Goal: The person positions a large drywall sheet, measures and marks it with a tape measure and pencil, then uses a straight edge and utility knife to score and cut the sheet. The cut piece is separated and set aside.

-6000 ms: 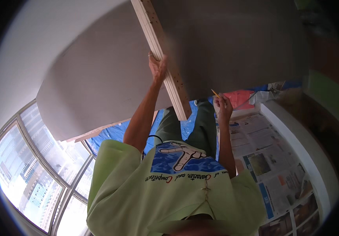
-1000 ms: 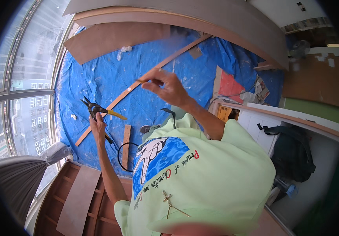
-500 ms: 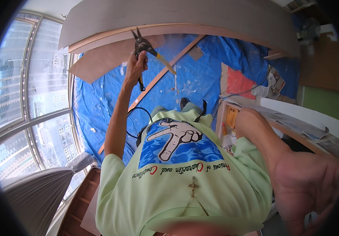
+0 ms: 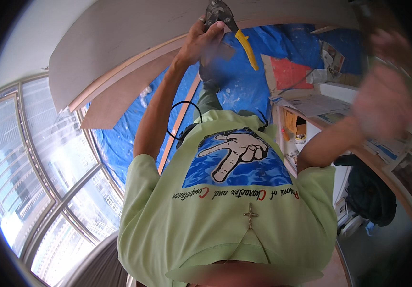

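My left hand (image 4: 201, 39) is wrapped round a pair of aviation snips (image 4: 219, 13) with a dark metal head. One yellow handle (image 4: 247, 49) sticks out to the right; the blades run past the upper edge of the view. Behind the snips lies a large grey board (image 4: 139, 36) with a wooden edge strip. My right hand (image 4: 385, 98) is raised at the far right, above a paper-strewn worktop (image 4: 373, 165). Motion smears its fingers, so their pose does not show.
Blue plastic sheeting (image 4: 249, 91) covers the floor, with a wooden strip (image 4: 181, 124) across it. A brown panel (image 4: 112, 105) leans under the board. Windows (image 4: 43, 167) line the left side. At right are shelves (image 4: 289, 131) and a dark bag (image 4: 371, 193).
My left hand has carried the snips up and to the right, over the board. My right hand has swung upward from the lower right. My view has turned, and a foot has stepped forward.
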`<act>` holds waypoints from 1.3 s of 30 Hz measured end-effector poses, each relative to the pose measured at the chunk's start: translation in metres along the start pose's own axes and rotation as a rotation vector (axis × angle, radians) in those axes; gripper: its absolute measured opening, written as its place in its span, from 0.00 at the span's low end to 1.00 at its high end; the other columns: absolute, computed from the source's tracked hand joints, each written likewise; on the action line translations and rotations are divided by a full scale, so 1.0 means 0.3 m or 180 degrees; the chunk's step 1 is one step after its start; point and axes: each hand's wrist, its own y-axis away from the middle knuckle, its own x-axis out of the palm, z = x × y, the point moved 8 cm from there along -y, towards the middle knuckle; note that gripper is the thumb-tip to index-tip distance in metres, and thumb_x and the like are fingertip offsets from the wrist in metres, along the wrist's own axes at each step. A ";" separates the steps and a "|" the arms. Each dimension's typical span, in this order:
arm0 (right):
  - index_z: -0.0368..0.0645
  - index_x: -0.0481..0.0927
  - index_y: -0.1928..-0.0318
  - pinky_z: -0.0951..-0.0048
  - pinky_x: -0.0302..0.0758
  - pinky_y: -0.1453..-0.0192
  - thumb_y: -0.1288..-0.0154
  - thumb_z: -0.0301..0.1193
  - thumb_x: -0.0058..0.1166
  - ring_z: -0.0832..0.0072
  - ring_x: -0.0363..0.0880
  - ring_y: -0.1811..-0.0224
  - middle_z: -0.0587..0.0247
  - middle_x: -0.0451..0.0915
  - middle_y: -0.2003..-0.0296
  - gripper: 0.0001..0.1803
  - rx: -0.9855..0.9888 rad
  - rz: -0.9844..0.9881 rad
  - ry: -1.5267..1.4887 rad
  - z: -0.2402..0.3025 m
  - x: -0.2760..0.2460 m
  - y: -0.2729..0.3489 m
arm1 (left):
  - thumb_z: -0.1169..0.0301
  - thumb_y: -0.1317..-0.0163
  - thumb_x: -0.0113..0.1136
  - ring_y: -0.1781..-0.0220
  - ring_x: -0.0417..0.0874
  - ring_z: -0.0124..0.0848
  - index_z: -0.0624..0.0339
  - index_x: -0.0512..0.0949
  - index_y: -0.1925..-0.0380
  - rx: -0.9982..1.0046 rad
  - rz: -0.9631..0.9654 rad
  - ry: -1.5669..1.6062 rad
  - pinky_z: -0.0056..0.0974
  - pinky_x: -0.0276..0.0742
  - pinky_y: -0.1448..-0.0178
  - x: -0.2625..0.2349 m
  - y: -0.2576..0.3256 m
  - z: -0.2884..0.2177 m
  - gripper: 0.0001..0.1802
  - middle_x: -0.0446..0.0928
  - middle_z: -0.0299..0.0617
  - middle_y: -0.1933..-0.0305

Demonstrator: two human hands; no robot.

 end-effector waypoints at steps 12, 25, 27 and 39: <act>0.38 0.48 0.24 0.51 0.53 0.23 0.47 0.42 0.64 0.54 0.64 0.29 0.45 0.65 0.33 0.55 0.4066 -0.0379 -0.1409 -0.678 0.075 0.583 | 0.47 0.34 0.64 0.61 0.79 0.22 0.54 0.76 0.46 -0.1283 0.0994 0.2222 0.29 0.78 0.63 0.412 -0.366 0.120 0.26 0.79 0.35 0.57; 0.37 0.55 0.28 0.56 0.59 0.24 0.50 0.23 0.61 0.60 0.63 0.30 0.51 0.66 0.39 0.47 0.4210 -0.1101 -0.0705 -0.923 -0.202 0.701 | 0.48 0.40 0.68 0.67 0.84 0.28 0.58 0.76 0.51 -0.1788 0.1225 0.1403 0.33 0.85 0.62 0.513 -0.598 0.335 0.28 0.79 0.39 0.65; 0.34 0.57 0.31 0.57 0.60 0.24 0.48 0.23 0.59 0.61 0.66 0.32 0.51 0.68 0.41 0.42 0.4207 -0.0933 -0.0717 -1.028 -0.249 0.716 | 0.45 0.38 0.65 0.65 0.85 0.30 0.58 0.72 0.44 -0.1860 0.1065 0.1253 0.33 0.84 0.59 0.492 -0.666 0.386 0.33 0.79 0.42 0.62; 0.36 0.63 0.35 0.64 0.72 0.46 0.52 0.22 0.59 0.66 0.73 0.53 0.55 0.70 0.54 0.40 0.4211 -0.0018 0.1520 -1.294 -0.706 0.921 | 0.60 0.26 0.51 0.24 0.60 0.49 0.64 0.53 0.27 -0.2514 -0.2515 0.0721 0.52 0.59 0.23 -0.180 -0.546 1.143 0.34 0.56 0.57 0.26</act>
